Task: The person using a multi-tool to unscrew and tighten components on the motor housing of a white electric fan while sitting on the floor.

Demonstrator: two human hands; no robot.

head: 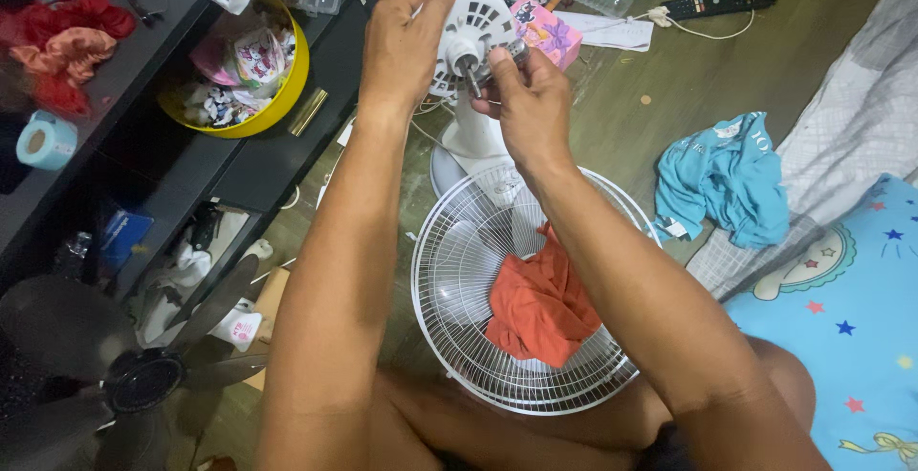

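Note:
A white fan motor housing (475,23) stands on its white stand (471,136), with a bare metal shaft (471,74) pointing toward me. My left hand (406,36) grips the housing from the left side. My right hand (524,98) pinches a small dark ring-shaped part at the shaft's base. Below them a white wire fan guard (449,280) lies flat on the floor, with an orange cloth (535,308) resting inside it.
A dark fan blade (143,366) lies at lower left. A black shelf (239,160) on the left holds a yellow bowl (277,98) of odds and ends. A teal shirt (727,179), a pink box (547,31), a remote control (722,0) and a blue star-patterned mattress (851,328) lie to the right.

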